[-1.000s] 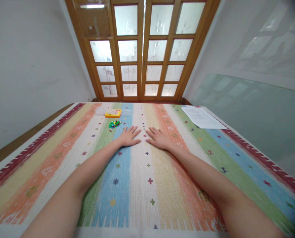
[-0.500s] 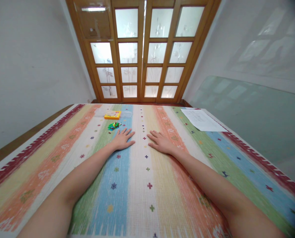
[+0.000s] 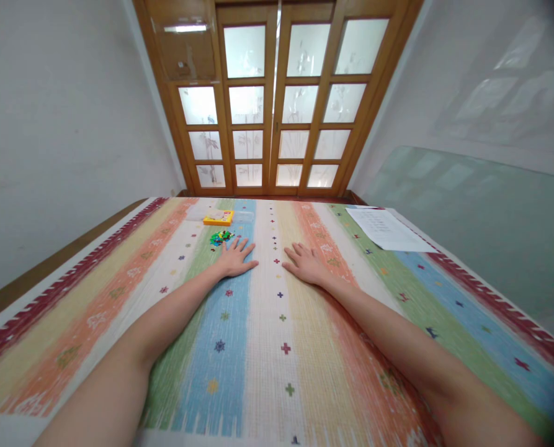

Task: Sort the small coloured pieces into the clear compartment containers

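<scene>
My left hand (image 3: 234, 257) lies palm down with fingers spread on the blue stripe of the tablecloth (image 3: 260, 347). Just beyond its fingertips is a small heap of green, blue, red and yellow pieces (image 3: 221, 238), too small to make out singly. Behind the heap sits a flat yellow box (image 3: 218, 218), with clear plastic on both sides of it. My right hand (image 3: 303, 263) rests flat, fingers apart, on the yellow and orange stripes. Neither hand holds anything.
White printed sheets (image 3: 388, 230) lie at the far right of the table. Wooden doors with glass panes (image 3: 270, 112) stand beyond the far edge. A pale green glass-like panel (image 3: 472, 223) leans along the right wall.
The whole view has shifted slightly, so everything appears a little further right. Both hands stay flat on the cloth; the right hand's fingers look slightly more drawn in.
</scene>
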Demonstrator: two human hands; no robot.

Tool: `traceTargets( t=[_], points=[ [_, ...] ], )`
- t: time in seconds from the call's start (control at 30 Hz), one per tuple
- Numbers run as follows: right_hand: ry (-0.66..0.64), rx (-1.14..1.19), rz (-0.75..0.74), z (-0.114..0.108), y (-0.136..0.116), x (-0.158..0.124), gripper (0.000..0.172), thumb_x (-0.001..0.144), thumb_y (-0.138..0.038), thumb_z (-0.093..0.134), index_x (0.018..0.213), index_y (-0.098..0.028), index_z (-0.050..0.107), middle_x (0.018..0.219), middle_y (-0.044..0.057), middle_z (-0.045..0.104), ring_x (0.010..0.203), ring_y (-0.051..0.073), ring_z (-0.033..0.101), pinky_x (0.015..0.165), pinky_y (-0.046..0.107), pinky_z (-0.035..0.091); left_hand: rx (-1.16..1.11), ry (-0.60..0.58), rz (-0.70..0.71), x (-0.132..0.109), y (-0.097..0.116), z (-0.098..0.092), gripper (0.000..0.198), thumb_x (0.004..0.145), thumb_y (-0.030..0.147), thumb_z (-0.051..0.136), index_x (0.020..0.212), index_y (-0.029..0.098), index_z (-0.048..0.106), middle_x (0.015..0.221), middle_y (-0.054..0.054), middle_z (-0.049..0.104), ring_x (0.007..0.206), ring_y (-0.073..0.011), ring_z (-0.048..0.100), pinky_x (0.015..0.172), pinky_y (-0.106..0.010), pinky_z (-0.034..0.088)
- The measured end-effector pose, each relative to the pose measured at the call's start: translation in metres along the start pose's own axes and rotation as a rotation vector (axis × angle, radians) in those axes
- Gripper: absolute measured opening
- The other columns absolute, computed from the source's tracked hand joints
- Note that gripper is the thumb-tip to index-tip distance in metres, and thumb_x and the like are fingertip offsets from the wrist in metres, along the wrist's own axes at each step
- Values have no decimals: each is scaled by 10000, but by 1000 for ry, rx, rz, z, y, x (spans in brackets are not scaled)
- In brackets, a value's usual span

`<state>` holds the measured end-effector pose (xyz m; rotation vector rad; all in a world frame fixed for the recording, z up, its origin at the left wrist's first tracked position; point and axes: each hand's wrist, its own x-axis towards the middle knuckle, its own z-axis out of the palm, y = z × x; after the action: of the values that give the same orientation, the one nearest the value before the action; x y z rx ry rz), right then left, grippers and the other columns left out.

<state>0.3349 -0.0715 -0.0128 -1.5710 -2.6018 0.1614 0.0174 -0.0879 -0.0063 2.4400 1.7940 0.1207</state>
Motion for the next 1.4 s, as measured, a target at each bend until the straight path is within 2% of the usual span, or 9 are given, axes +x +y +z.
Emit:
traceTargets(
  t=[0.3, 0.4, 0.5, 0.77, 1.0, 1.17, 1.27, 1.33, 1.4],
  points=[
    [36, -10, -20, 7, 4, 0, 739, 1049, -704, 320, 1643, -271, 398, 1730, 151, 262, 1589, 389, 237, 1253, 639, 179, -18, 49, 14, 1, -2, 5, 825, 963, 799, 363, 1651, 346, 349, 1757, -75, 212, 1624, -418, 113, 1238, -751, 78],
    [62, -10, -53, 6, 3, -2, 722, 1055, -683, 336, 1634, -259, 417, 1722, 152, 283, 1585, 377, 252, 1258, 602, 188, -23, 64, 38, 0, -3, 4, 801, 977, 757, 392, 1645, 316, 369, 1750, -89, 237, 1620, -389, 163, 1264, -695, 110],
    [86, -8, -152, 3, 3, -5, 690, 1068, -657, 336, 1628, -263, 426, 1709, 137, 322, 1577, 342, 281, 1265, 543, 205, -23, 58, 74, -1, -2, 3, 775, 986, 717, 417, 1636, 296, 389, 1742, -94, 265, 1613, -354, 213, 1290, -624, 128],
    [32, -7, -181, -12, -16, 5, 664, 1053, -636, 393, 1589, -252, 471, 1670, 170, 382, 1534, 359, 357, 1218, 568, 290, -22, -46, 80, 10, 26, 2, 894, 944, 820, 373, 1673, 306, 300, 1763, -113, 172, 1624, -404, 136, 1263, -696, 91],
    [16, 8, -244, -2, -32, 16, 797, 1047, -720, 276, 1670, -229, 342, 1739, 157, 222, 1607, 356, 206, 1280, 583, 160, -13, -16, 145, 10, 34, 7, 879, 965, 827, 278, 1680, 316, 278, 1772, -90, 134, 1637, -365, 101, 1287, -646, 58],
    [31, 24, -252, 1, -30, 15, 824, 1028, -748, 298, 1666, -230, 351, 1733, 154, 246, 1602, 358, 216, 1272, 575, 173, -18, -21, 159, 8, 33, 7, 873, 962, 820, 322, 1679, 325, 273, 1772, -83, 147, 1634, -368, 112, 1283, -652, 62],
    [118, 88, -303, -3, -27, 12, 681, 1050, -655, 365, 1544, -221, 543, 1636, 155, 447, 1511, 333, 395, 1220, 496, 288, -18, 39, 176, 10, 28, 5, 776, 990, 741, 380, 1644, 323, 361, 1757, -64, 229, 1620, -340, 182, 1299, -603, 93],
    [215, 159, -281, -5, -23, 10, 520, 1074, -535, 373, 1292, -211, 717, 1387, 149, 668, 1283, 290, 590, 1095, 416, 400, -11, 142, 151, 13, 17, 0, 662, 1011, 640, 428, 1581, 306, 467, 1724, -58, 323, 1593, -309, 258, 1314, -541, 115],
    [312, 221, -181, -6, -18, 9, 446, 1070, -453, 388, 982, -209, 751, 1041, 118, 750, 977, 251, 653, 912, 362, 446, -11, 241, 47, 16, -2, -6, 561, 1014, 544, 463, 1496, 273, 559, 1671, -76, 414, 1545, -300, 341, 1307, -502, 172]
  ],
)
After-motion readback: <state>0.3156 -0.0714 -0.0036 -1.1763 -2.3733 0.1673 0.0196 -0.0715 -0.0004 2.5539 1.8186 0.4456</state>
